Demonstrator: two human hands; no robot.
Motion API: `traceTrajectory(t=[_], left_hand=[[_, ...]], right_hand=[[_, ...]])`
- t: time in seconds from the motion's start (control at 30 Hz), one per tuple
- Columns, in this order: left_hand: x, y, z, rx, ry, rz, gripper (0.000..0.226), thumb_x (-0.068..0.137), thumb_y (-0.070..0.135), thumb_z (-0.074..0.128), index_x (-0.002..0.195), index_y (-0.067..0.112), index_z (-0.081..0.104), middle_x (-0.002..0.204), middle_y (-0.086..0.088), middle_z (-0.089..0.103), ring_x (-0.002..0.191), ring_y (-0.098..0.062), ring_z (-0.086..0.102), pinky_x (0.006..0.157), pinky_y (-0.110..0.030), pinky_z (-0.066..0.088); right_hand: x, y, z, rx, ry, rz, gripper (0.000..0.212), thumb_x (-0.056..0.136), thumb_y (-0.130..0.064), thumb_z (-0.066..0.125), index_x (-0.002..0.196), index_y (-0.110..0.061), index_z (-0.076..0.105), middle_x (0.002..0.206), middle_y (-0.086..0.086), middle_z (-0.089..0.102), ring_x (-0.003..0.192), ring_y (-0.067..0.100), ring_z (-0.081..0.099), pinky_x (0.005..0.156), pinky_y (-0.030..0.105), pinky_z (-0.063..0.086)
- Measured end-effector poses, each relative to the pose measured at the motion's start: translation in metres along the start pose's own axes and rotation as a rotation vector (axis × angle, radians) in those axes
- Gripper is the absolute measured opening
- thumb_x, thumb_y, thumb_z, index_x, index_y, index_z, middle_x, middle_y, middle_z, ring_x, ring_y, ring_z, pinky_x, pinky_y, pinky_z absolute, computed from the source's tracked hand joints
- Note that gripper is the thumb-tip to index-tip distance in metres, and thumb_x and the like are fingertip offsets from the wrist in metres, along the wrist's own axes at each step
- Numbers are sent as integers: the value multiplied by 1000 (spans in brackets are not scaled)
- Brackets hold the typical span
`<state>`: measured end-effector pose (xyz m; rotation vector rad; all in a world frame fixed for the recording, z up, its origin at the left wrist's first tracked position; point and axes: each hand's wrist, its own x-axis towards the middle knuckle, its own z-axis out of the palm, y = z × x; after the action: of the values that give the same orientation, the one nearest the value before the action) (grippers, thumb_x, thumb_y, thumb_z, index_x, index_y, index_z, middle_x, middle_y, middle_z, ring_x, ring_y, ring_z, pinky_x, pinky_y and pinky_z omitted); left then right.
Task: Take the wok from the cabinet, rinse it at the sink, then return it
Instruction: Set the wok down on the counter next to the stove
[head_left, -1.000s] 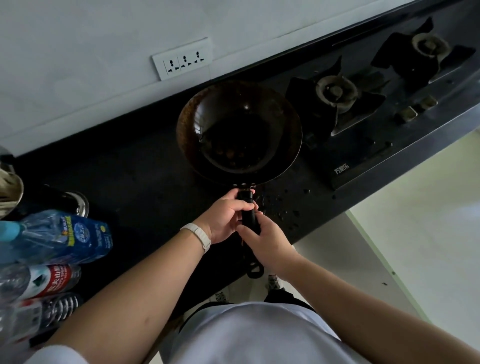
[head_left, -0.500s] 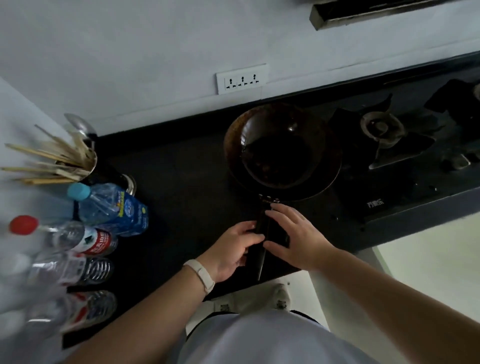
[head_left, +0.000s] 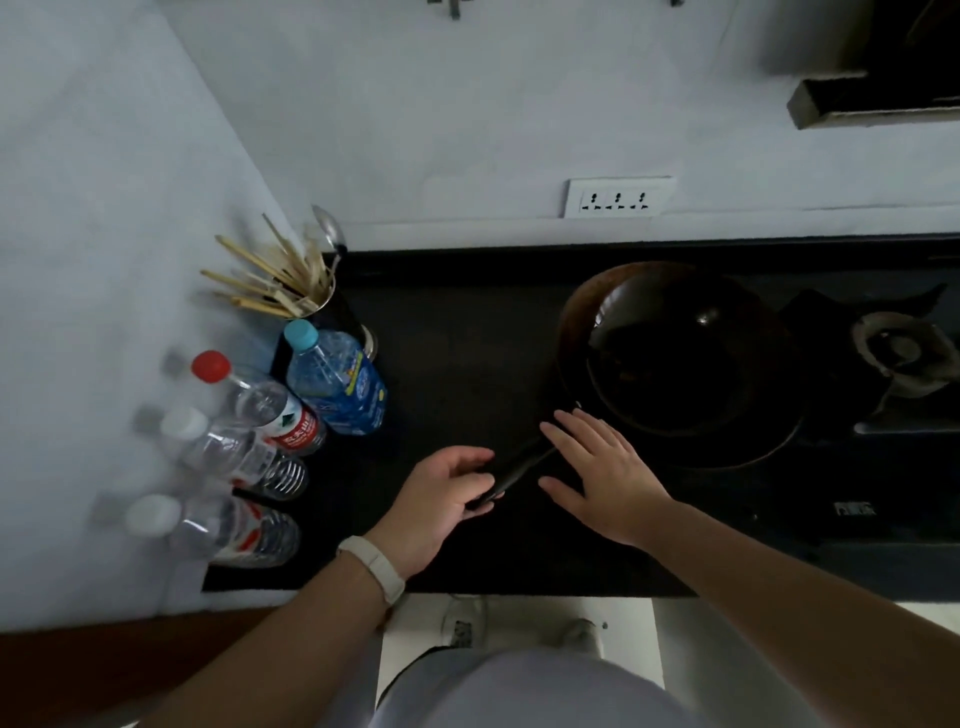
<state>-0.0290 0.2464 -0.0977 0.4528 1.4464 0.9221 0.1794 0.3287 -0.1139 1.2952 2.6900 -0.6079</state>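
Since the left hand (head_left: 447, 499) grips only the tip of the handle (head_left: 514, 473) and the right hand (head_left: 602, 467) hovers flat, unclenched, over it, the wok (head_left: 675, 364), resting on the surface (head_left: 467, 364), could tip or swing into the bottles (head_left: 332, 384) left of it when lifted. Wok interior too dark to assess; sink and cabinet unseen.

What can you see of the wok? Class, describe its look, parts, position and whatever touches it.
The wok is a round, deep, dark metal pan, its rim brownish, with a glint inside. It sits upright on the black counter beside the stove burner. A long dark handle runs toward the person. The left hand curls round the handle's end; the right hand, fingers straight, is over its base, contact unclear.
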Motion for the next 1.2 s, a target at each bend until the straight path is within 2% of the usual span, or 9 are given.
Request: traceTrajectory(t=[0.17,0.33,0.63,0.8,0.93,1.03,1.13,1.2], left_hand=[[9,6,-9,43,78,58,24,91,2,63,109,16,67,116,-14,67,104,-26,69,78,-29,57],[21,19,-20,72,116,105,23,91,3,63,108,17,67,112,-11,68,100,-23,71,80,-30,57],[52,53,-42,441,104,256,34,83,12,71,114,26,66,112,2,68,95,-14,69,90,-36,57],[69,69,-50,519,133,300,34,82,18,71,115,27,67,113,9,65,105,-14,64,97,-40,53],[79,79,-54,544,160,325,34,82,23,69,114,32,65,117,7,63,107,-15,62,98,-41,52],[85,85,-55,566,174,348,36,85,21,68,120,27,64,120,5,61,108,-13,60,95,-34,51],[87,88,-55,628,166,365,37,89,20,65,126,22,62,121,7,58,104,-6,54,80,-17,42],[87,89,-57,714,133,369,39,90,23,63,129,23,58,123,3,58,101,-5,55,77,-17,43]], right_hand=[[11,-3,-6,15,-1,-27,69,100,-55,43,159,-31,15,168,-5,13,155,16,4,115,27,-2],[27,-6,-9,1,-21,-31,70,101,-54,42,159,-32,10,168,-5,12,155,16,5,119,30,6],[57,-19,-17,-15,-36,30,74,101,-51,45,160,-29,7,168,-2,12,155,20,8,123,37,15],[75,-24,-20,-29,-27,62,74,101,-51,45,160,-29,6,167,-1,15,154,20,11,122,37,17],[87,-28,-25,-35,-25,99,75,100,-51,46,160,-28,7,167,0,17,153,20,14,123,40,22],[92,-29,-29,-43,-31,116,75,100,-51,47,160,-28,7,166,0,18,153,21,16,122,41,24],[93,-31,-33,-53,-43,124,76,100,-52,47,160,-27,8,166,1,19,153,21,17,122,41,26],[91,-33,-36,-58,-49,134,75,100,-52,47,160,-27,10,166,1,19,153,21,18,122,41,25]])
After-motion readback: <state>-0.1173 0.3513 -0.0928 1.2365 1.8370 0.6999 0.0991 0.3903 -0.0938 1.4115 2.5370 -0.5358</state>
